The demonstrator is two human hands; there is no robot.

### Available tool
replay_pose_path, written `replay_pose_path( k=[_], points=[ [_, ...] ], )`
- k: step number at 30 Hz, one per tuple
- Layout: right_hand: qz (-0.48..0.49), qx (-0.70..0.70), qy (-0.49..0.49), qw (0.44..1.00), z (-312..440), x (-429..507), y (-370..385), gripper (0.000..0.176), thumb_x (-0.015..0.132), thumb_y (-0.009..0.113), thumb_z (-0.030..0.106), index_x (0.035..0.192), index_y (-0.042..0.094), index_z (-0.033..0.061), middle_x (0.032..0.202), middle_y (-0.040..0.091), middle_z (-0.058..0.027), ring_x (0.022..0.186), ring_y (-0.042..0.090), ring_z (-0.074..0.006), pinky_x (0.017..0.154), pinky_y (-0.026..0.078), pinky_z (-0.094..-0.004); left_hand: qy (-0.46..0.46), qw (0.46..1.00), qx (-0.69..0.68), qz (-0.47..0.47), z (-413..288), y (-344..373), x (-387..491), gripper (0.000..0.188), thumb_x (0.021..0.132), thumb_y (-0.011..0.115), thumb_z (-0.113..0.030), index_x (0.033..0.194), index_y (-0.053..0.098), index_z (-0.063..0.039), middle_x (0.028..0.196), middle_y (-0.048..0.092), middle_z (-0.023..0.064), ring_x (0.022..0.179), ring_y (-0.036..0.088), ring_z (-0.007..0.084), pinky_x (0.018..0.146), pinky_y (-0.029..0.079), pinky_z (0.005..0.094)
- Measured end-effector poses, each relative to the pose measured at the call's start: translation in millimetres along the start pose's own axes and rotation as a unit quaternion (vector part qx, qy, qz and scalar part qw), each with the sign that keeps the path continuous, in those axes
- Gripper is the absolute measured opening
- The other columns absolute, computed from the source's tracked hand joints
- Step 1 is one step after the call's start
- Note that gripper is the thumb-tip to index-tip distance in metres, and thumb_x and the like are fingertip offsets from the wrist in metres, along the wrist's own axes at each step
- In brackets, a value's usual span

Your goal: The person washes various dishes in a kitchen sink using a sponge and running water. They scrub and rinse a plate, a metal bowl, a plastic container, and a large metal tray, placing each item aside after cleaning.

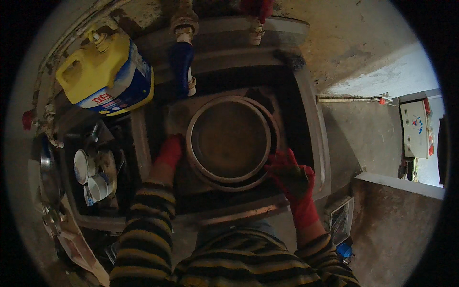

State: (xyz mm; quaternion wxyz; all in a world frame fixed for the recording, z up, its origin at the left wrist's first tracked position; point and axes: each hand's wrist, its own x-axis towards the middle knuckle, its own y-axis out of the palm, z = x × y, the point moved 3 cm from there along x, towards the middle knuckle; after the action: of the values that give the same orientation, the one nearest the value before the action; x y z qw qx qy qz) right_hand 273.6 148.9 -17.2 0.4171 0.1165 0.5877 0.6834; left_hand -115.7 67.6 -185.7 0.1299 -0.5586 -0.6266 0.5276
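Two round metal basins or pots, one nested in the other, stand in the right basin of a sink. The inner metal basin (231, 140) looks dark inside; the outer metal basin (275, 125) shows past its right and lower rim. My left hand (169, 150), in a red glove, is down at the left side of the basins, its fingers mostly hidden in shadow. At the right rim is my right hand (291, 172), also in a red glove, palm partly up and fingers spread, with the fingertips at the edge. Whether a dark thing lies on its palm is unclear.
A yellow detergent jug (107, 71) stands at the back left. Bowls (98, 187) and other dishes lie in the left sink basin. A blue-wrapped tap (182, 70) hangs over the right basin's back. The sink's front rim (247, 214) runs close before my body.
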Motion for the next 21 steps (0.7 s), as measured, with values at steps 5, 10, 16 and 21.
replay_pose_path(
  k=[5,10,16,21],
  points=[
    [0.085,-0.010,0.036,0.996,-14,2,28,0.054,0.079,0.047,0.027,0.131,0.047,0.0096,0.140,0.039,-0.0159,0.129,0.038,-0.0356,0.107,0.029,-0.0494,-0.016,0.987,-0.036,-0.153,-30,-42,-61,0.029,0.076,0.064,-0.015,0.103,0.060,-0.007,0.113,0.058,0.0186,0.104,0.057,0.0355,0.087,0.048,0.0425],
    [-0.011,-0.128,0.059,0.990,-43,16,54,0.045,0.079,0.046,0.022,0.122,0.052,0.0079,0.132,0.048,-0.0150,0.120,0.047,-0.0325,0.102,0.036,-0.0454,0.003,0.837,-0.541,-0.085,-96,-69,-145,0.033,0.076,0.066,-0.022,0.106,0.061,-0.010,0.120,0.055,0.0077,0.098,0.060,0.0244,0.079,0.050,0.0356],
    [0.043,-0.306,-0.032,0.951,-81,29,78,0.034,0.081,0.052,0.016,0.113,0.055,0.0073,0.120,0.056,-0.0124,0.113,0.052,-0.0260,0.096,0.041,-0.0396,0.023,0.684,-0.721,0.108,-144,-88,-178,0.047,0.076,0.061,-0.021,0.121,0.052,-0.010,0.111,0.059,0.0043,0.092,0.060,0.0152,0.073,0.047,0.0271],
    [-0.055,-0.424,-0.163,0.889,-102,31,72,0.022,0.086,0.057,0.016,0.106,0.059,0.0070,0.103,0.061,-0.0072,0.097,0.057,-0.0212,0.087,0.045,-0.0350,-0.073,0.686,-0.716,0.102,-147,-85,-183,0.044,0.078,0.061,-0.027,0.120,0.053,-0.013,0.101,0.062,0.0008,0.081,0.058,0.0132,0.067,0.045,0.0262]
  ],
)
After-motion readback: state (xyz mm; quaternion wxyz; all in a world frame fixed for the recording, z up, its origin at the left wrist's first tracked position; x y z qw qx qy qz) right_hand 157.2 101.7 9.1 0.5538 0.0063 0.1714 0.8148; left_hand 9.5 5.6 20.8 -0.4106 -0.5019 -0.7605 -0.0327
